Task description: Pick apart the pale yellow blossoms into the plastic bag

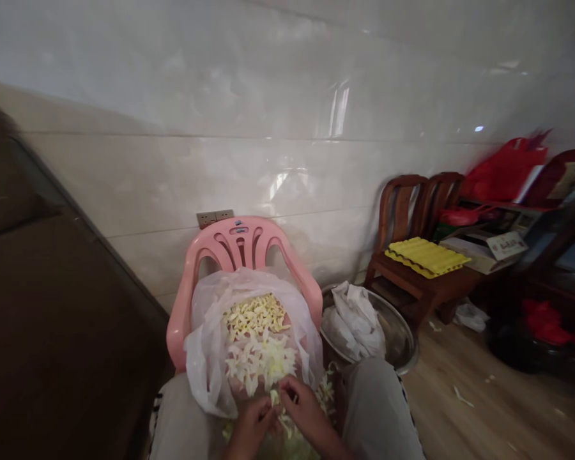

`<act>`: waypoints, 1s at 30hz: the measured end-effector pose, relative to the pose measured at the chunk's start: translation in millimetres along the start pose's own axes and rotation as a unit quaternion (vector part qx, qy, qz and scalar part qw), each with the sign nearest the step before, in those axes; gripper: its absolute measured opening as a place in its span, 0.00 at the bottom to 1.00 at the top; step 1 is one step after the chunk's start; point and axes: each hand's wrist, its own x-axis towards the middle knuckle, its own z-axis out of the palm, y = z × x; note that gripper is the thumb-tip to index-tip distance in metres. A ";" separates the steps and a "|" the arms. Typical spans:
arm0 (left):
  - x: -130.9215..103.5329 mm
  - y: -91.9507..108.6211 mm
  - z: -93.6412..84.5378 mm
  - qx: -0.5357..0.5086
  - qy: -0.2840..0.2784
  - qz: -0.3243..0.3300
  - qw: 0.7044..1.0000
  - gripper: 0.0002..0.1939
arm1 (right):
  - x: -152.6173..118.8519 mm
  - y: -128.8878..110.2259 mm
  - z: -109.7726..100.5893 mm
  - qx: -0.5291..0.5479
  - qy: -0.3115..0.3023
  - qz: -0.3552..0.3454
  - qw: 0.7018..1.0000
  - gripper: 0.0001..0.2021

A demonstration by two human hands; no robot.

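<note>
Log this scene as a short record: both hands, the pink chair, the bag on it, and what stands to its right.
Left hand: fingertips at a small pale piece
Right hand: fingertips close to that piece; exact hold unclear
Pink chair: bears an opened plastic bag
Bag contents: yellowish heap farther off, white petals nearer
Metal basin: holds a whitish bundle
Wooden chair: yellow tray on seat

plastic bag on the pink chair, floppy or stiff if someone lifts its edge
The plastic bag is probably floppy: its thin, see-through edges crumple and sag. It looks fairly light, since its visible load is small pale flower pieces. Those lie loose in it, so they might slide if one edge rises.
</note>
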 end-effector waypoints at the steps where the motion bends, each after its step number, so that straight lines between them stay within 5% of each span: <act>1: -0.6 1.0 -0.4 0.006 0.010 -0.001 1.000 0.30 | -1.8 -1.5 0.0 -0.009 -0.007 -0.004 1.000 0.08; 9: -2.4 7.4 -2.7 -0.002 0.023 -0.014 1.000 0.29 | -4.2 -5.0 3.4 0.003 -0.029 0.001 1.000 0.10; 20: -3.4 18.2 -0.8 -0.121 -0.051 -0.026 0.991 0.33 | 3.8 -2.8 -2.1 0.054 -0.011 0.016 0.998 0.09; 30: -3.5 15.2 -4.0 -0.144 -0.034 -0.047 0.988 0.37 | 8.2 1.5 -1.6 0.115 -0.024 0.033 0.993 0.13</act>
